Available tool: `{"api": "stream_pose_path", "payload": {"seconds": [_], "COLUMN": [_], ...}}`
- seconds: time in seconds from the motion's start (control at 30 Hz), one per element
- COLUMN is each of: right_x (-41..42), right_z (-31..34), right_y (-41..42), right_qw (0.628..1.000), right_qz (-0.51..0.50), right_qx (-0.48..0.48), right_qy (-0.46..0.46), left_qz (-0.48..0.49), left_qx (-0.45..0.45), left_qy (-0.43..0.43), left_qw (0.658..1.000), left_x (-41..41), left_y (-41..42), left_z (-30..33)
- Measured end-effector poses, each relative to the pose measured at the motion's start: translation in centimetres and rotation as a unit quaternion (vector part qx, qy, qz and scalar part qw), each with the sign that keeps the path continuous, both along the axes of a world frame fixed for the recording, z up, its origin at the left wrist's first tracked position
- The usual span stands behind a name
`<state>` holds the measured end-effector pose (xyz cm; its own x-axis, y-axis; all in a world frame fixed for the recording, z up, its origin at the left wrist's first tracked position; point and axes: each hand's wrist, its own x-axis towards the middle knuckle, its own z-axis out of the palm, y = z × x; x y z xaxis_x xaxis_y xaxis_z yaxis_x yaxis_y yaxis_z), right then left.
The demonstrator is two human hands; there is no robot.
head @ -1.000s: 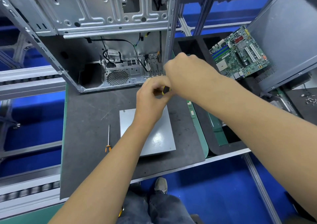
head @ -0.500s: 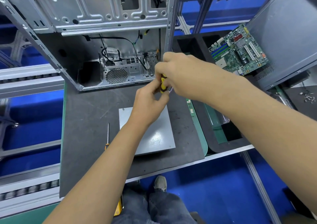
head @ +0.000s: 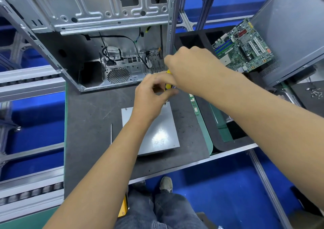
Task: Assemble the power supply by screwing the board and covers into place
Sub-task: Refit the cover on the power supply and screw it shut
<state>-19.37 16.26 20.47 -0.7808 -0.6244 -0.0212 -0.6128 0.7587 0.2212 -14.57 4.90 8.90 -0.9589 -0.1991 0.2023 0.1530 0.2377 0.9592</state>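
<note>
Both my hands clamp the yellow-handled screwdriver (head: 168, 86), right hand (head: 191, 70) on the handle, left hand (head: 152, 95) pinching near the tip; I fear it slips off the flat grey metal power-supply cover (head: 157, 132).

- This is a factory where computers get put together.
- An open metal computer case (head: 98, 40) stands on a dark mat (head: 91, 123) on the tabletop.
- A green circuit board (head: 243, 46) sits in a black foam tray (head: 196, 39).
- Roller tracks (head: 29, 192) run along the side, above a blue floor (head: 219, 185).

Dark grey work mat (head: 91, 116) under both hands: grey power supply box (head: 157, 134) beneath left wrist, spare screwdriver (head: 111, 134) left of it, open computer case (head: 98, 40) beyond the hands.
</note>
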Motion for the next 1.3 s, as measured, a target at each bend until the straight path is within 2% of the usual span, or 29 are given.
{"api": "stream_pose_path", "payload": {"seconds": [0.07,0.13,0.2,0.33,0.37,0.47,0.57,0.67,0.73,0.83,0.93,1.1,1.2,1.23,1.3], "right_x": [0.1,0.1,-0.1,-0.4,-0.4,-0.4,-0.6,-0.3,-0.3,-0.4,-0.8,-0.7,-0.6,-0.6,-0.7], "right_z": [-0.1,0.1,0.0,-0.3,-0.4,-0.4,-0.7,-0.6,-0.7,-0.7,-0.8,-0.9,-1.9,-2.5,-3.4], "right_y": [0.4,0.8,0.7,0.3,0.4,1.1,1.2,0.5,0.7,1.5,1.4,0.3,0.8,1.2,1.7], "right_qw": [0.997,0.988,0.992,1.0,1.0,0.989,0.993,0.998,0.996,0.98,0.982,0.978,0.965,0.961,0.942], "right_qz": [0.002,0.046,0.061,-0.013,-0.014,0.025,0.059,-0.008,-0.016,0.045,0.045,0.025,0.002,-0.005,-0.022], "right_qx": [-0.032,-0.058,-0.032,-0.008,-0.012,-0.046,-0.035,-0.028,-0.057,-0.117,-0.126,-0.139,-0.175,-0.194,-0.277], "right_qy": [-0.064,-0.133,-0.107,-0.003,-0.014,-0.139,-0.099,-0.047,-0.068,-0.154,-0.132,-0.152,-0.196,-0.197,-0.188], "left_qz": [0.011,-0.01,-0.028,-0.014,-0.005,-0.002,-0.045,-0.031,-0.013,-0.068,-0.113,-0.01,-0.042,-0.04,0.029], "left_qx": [0.005,0.01,0.007,-0.014,-0.014,-0.033,-0.033,-0.009,-0.02,-0.005,-0.027,-0.027,-0.011,0.003,-0.001], "left_qy": [-0.018,-0.043,-0.048,-0.013,-0.014,-0.035,-0.032,-0.02,-0.026,-0.06,-0.065,-0.041,-0.055,-0.056,-0.043], "left_qw": [1.0,0.999,0.998,1.0,1.0,0.999,0.998,0.999,0.999,0.996,0.991,0.999,0.998,0.998,0.999], "left_x": [-0.2,-0.3,-0.2,-0.4,-0.5,-0.6,-0.5,-0.8,-1.1,-1.4,-1.0,-0.8,-0.2,0.2,1.8], "left_y": [-0.2,-0.6,-0.8,-0.3,-0.1,-0.6,-0.9,-0.4,-0.2,-0.7,-0.7,0.1,-0.7,-1.6,-4.5], "left_z": [-0.2,-0.5,-0.4,-0.3,-0.3,-0.3,0.1,0.8,0.9,0.7,0.6,0.2,0.4,0.2,-0.8]}}
